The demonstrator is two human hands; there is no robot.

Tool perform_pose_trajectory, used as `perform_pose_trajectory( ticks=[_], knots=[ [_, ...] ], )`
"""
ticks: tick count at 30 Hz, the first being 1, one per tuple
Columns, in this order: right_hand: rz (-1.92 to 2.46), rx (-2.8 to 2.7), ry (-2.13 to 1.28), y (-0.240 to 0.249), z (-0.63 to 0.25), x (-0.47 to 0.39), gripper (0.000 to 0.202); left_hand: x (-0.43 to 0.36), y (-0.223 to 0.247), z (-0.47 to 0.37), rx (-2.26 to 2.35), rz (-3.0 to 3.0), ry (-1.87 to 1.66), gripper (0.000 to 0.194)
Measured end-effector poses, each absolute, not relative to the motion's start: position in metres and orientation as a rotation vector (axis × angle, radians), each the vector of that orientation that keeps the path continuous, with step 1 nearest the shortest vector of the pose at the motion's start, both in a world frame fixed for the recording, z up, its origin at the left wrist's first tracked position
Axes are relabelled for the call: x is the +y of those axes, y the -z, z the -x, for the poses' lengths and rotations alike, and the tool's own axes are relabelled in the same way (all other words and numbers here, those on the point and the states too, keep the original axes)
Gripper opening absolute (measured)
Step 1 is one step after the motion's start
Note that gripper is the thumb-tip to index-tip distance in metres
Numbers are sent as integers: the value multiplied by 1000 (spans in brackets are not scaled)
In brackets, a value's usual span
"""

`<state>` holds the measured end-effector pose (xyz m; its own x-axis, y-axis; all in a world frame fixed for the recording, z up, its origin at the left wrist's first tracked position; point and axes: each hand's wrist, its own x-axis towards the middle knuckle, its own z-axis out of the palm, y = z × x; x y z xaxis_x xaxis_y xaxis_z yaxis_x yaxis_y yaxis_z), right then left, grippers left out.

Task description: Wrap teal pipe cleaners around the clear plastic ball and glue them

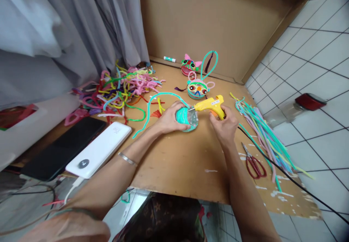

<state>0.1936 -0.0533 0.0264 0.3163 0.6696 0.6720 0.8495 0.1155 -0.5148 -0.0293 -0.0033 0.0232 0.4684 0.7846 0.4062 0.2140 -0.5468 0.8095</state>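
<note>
My left hand (171, 120) is wrapped round a small clear cup (193, 121) partly covered in coils of turquoise pipe cleaner (182, 116). A loose length of that pipe cleaner arches from the cup toward the left and down onto the table. In my right hand (225, 123) is a yellow hot glue gun (209, 104), gripped by its handle. Its metal nozzle points left and meets the cup near the edge of the turquoise coils; whether glue is coming out is too small to tell.
Two pipe-cleaner animal heads (198, 89) stand behind. A tangled pile of pipe cleaners (131, 85), a white power bank (99, 149) and a black phone (64, 147) lie left. Right are red-handled scissors (255, 165), straight pipe cleaners (265, 134) and a black cord (283, 180).
</note>
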Motion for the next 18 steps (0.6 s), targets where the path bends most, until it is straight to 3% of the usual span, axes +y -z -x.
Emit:
perform_pose_trajectory(
  ticks=[18],
  knots=[
    [1603,-1317,189,-27,-191,-54,39,-3,-24,32,816,-2045,-1022,64]
  ],
)
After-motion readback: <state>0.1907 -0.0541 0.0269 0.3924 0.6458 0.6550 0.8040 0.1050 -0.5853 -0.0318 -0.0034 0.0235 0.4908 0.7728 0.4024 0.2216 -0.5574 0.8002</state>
